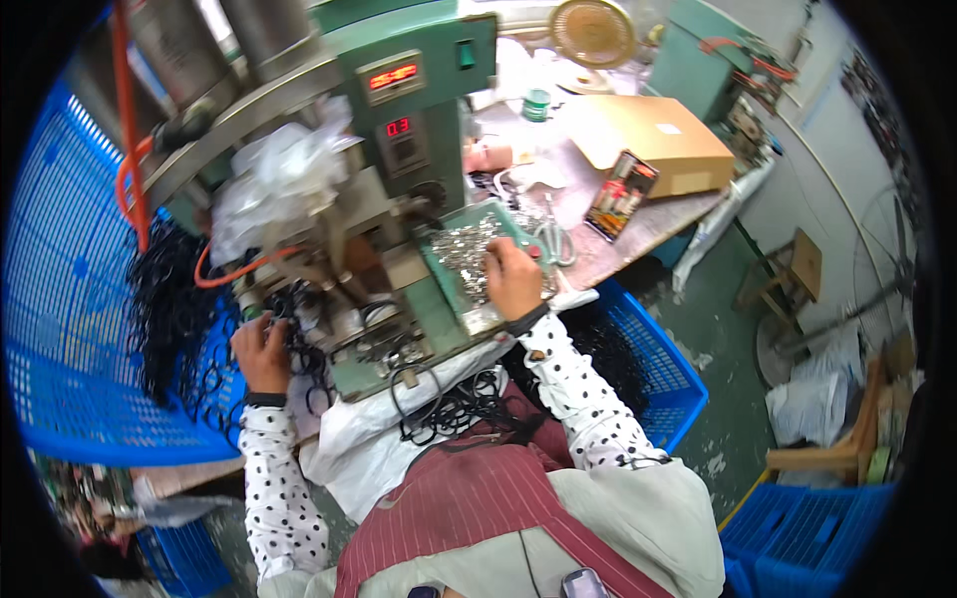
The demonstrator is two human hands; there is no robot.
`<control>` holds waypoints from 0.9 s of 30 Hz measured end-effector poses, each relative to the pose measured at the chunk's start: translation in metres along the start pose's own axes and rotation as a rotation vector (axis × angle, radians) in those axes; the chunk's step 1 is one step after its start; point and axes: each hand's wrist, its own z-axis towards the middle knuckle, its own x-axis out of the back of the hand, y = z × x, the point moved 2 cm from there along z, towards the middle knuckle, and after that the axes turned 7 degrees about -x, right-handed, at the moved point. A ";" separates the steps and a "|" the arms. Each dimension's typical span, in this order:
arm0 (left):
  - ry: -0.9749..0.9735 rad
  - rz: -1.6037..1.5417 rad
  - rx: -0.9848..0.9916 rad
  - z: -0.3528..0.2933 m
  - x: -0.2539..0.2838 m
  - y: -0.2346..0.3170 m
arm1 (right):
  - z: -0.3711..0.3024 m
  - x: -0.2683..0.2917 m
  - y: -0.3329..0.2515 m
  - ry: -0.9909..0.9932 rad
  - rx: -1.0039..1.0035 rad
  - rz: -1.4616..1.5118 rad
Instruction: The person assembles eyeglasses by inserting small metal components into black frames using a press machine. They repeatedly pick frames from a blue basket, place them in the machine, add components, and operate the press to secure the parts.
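Note:
Over a green tray (481, 211) heaped with small silver metal pieces (465, 255), my right hand (515, 281) has its fingers curled together; whatever is in them is too small to make out. My left hand (261, 357) is closed at the left side of a green bench machine (429, 130), beside dark cords or bands (299, 309); its fingertips hide what they grip. Between my hands sits the machine's metal fixture (394, 349) with small metal parts on it. Several black loops (449, 414) lie on white sheeting just in front of it.
A large blue basket (60, 329) with black bands stands at left; another blue basket (678, 399) is below my right forearm. The table holds a cardboard box (658, 140), a phone-like item (620, 195), scissors (556, 242) and a fan (592, 35). An orange hose (234, 277) crosses near my left hand.

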 end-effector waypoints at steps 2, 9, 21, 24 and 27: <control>-0.189 0.071 -0.034 -0.013 -0.012 -0.023 | -0.002 -0.003 0.002 0.028 0.028 0.006; -0.259 -0.036 -0.111 -0.026 -0.022 -0.051 | 0.002 0.011 0.000 0.038 0.003 -0.015; 0.391 -0.487 0.096 0.040 0.063 0.078 | 0.013 0.008 -0.076 -0.373 -0.300 0.454; 0.329 -0.494 -0.134 0.069 0.079 0.114 | 0.017 0.025 -0.120 -0.470 -0.233 0.491; 0.308 -0.590 -0.194 0.081 0.075 0.129 | 0.008 0.019 -0.140 -0.544 -0.295 0.529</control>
